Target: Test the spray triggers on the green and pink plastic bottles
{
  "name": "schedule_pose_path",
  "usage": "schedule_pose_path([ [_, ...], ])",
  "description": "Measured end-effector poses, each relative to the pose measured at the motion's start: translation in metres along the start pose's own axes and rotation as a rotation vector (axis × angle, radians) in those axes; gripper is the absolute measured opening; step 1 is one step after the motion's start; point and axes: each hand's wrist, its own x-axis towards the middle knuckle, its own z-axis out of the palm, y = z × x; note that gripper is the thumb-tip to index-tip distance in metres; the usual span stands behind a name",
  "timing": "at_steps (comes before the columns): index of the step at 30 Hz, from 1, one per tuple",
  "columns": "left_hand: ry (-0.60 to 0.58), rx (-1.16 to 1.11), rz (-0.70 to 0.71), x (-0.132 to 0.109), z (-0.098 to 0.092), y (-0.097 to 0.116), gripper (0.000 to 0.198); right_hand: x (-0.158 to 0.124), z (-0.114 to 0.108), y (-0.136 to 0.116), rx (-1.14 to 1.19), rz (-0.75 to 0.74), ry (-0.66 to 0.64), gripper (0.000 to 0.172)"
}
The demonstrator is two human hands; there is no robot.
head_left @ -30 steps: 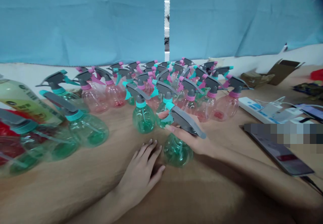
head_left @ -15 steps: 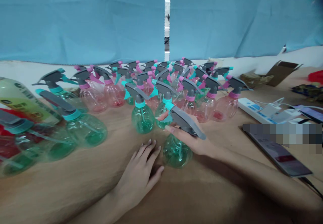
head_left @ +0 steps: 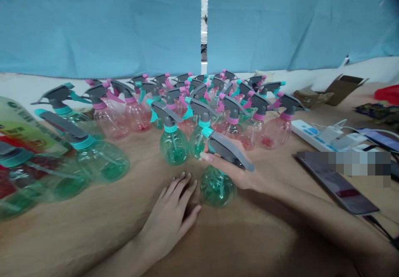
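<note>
My right hand (head_left: 240, 173) is closed round the neck and trigger of a green spray bottle (head_left: 217, 187) with a grey and turquoise head. That bottle is upright, and its trigger is mostly hidden by my fingers. Flat on the tabletop (head_left: 102, 227), fingers spread, lies my left hand (head_left: 174, 206), just left of the held bottle and apart from it. Right behind the hands stand two more green spray bottles, a left one (head_left: 174, 146) and one partly covered by my right hand.
Rows of pink and green spray bottles (head_left: 110, 121) fill the back. Several green ones (head_left: 102, 160) stand at left beside a printed pack (head_left: 34, 127). On the right lie a phone (head_left: 339, 185), a power strip (head_left: 307, 133) with cables, and an open cardboard box (head_left: 344, 90).
My right fingers have drawn in round the trigger, which showed more before. The whole view has shifted slightly; the left hand stays flat on the table.
</note>
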Motion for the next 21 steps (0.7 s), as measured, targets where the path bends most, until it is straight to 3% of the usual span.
schedule_pose_path([
  [6, -0.01, -0.013, -0.001, 0.0009, -0.0006, -0.0001, 0.045, -0.0004, -0.0012, -0.002, 0.007, 0.013, 0.001, 0.013],
  [11, 0.01, -0.024, 0.0, 0.0, 0.0008, -0.0014, 0.044, -0.0009, -0.0002, 0.0033, 0.021, 0.015, -0.033, 0.005],
  [21, 0.014, -0.01, 0.0, -0.0011, 0.0008, -0.0003, 0.044, -0.0036, 0.0011, 0.0015, 0.038, 0.052, -0.016, 0.016],
])
